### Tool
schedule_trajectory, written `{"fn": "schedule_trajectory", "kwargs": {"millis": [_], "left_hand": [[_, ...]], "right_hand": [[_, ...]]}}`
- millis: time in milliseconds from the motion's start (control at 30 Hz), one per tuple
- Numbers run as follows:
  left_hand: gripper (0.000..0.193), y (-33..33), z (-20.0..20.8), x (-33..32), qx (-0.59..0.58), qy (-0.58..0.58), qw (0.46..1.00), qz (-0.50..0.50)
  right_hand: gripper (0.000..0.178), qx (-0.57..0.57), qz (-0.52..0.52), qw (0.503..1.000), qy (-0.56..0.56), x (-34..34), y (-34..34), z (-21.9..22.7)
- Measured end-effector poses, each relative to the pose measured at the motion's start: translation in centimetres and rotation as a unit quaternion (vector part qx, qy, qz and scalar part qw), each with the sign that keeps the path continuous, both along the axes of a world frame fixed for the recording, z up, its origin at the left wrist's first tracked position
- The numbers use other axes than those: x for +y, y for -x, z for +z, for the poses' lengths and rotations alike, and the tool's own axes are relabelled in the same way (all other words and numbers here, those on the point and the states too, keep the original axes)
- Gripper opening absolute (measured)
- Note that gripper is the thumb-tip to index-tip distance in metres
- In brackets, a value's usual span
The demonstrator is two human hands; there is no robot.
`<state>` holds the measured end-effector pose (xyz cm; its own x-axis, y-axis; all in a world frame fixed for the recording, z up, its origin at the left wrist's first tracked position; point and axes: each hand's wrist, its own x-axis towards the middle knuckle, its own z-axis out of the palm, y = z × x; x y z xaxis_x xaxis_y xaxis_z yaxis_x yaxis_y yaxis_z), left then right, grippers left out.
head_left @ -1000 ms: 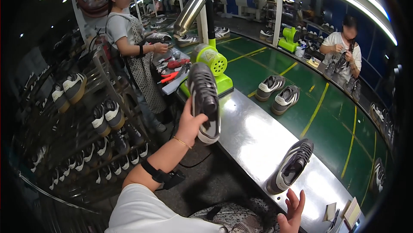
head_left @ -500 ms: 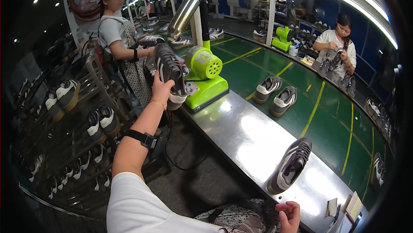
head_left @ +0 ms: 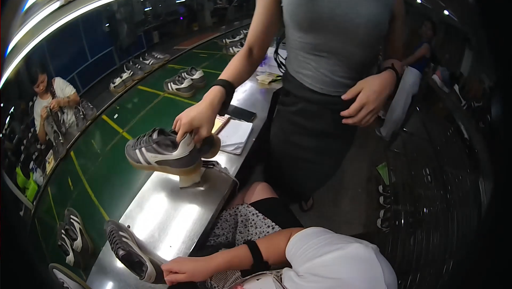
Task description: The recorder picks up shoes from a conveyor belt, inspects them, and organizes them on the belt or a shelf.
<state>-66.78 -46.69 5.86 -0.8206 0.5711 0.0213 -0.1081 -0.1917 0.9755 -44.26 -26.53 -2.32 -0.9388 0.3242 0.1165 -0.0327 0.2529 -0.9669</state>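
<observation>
My right hand (head_left: 189, 269), with a black band on its forearm, reaches in from the lower right. Its fingers are curled and closed at the heel of a dark grey sneaker (head_left: 128, 250) with white stripes, which lies along the metal table edge (head_left: 162, 203). My left hand is out of view. Across from me a standing co-worker's hand (head_left: 197, 121) grips a grey and white sneaker (head_left: 165, 153) by its collar, with a second sneaker (head_left: 211, 146) beside it. Both are over the table.
A green conveyor belt (head_left: 133, 110) with yellow lines runs alongside, bearing several sneakers (head_left: 184, 82). Near the standing co-worker (head_left: 336, 38) lie an open notebook (head_left: 236, 137) and a dark phone (head_left: 241, 113). Another person (head_left: 53, 102) handles a shoe across the belt.
My view has swung to the right. The left hand with its raised sneaker has left the picture. My right hand has come to the heel of the sneaker on the table.
</observation>
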Motion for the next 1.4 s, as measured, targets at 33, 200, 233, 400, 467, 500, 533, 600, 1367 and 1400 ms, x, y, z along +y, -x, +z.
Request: {"fn": "schedule_trajectory", "kwargs": {"millis": [33, 200, 233, 400, 467, 500, 533, 600, 1367, 1400], "left_hand": [[0.030, -1.3, -1.2, 2.4, -0.021, -0.022, 0.997, -0.069], [0.042, -4.8, -6.4, 9.8, -0.130, -0.124, 0.931, -0.316], [0.045, -4.9, -7.1, 10.1, -0.147, -0.134, 0.922, -0.333], [0.054, -5.6, -9.1, 9.7, -0.187, -0.112, 0.913, -0.345], [0.050, -6.1, -9.5, 9.9, -0.206, -0.079, 0.914, -0.340], [0.048, -6.1, -9.6, 10.1, -0.211, -0.079, 0.911, -0.346], [0.047, -6.1, -9.6, 10.2, -0.231, -0.076, 0.908, -0.342], [0.047, -5.9, -9.2, 10.3, -0.148, -0.025, 0.931, -0.334], [0.066, -1.0, -7.0, 12.6, 0.201, 0.151, 0.962, -0.101], [0.066, -0.7, -7.9, 12.9, 0.203, 0.150, 0.962, -0.102]], "right_hand": [[0.026, -0.018, -0.018, 1.000, 0.005, 0.1, 0.1, -0.1], [0.044, 0.252, -0.026, 0.943, 0.214, -0.1, -0.4, 1.2], [0.061, 0.162, 0.005, 0.970, 0.184, 0.3, -1.1, 1.4], [0.074, 0.144, -0.032, 0.966, 0.213, -0.2, -4.3, 2.1], [0.076, 0.132, -0.034, 0.966, 0.221, -0.1, -4.7, 1.9], [0.077, 0.105, -0.036, 0.970, 0.217, -0.1, -4.6, 1.8], [0.078, 0.098, -0.041, 0.973, 0.205, -0.1, -4.5, 1.7], [0.079, 0.090, -0.036, 0.975, 0.200, -0.2, -4.1, 1.5], [0.070, 0.077, -0.169, 0.944, 0.273, 5.1, -2.1, 0.4], [0.070, 0.061, -0.170, 0.942, 0.283, 5.6, -1.9, 0.2]]}}
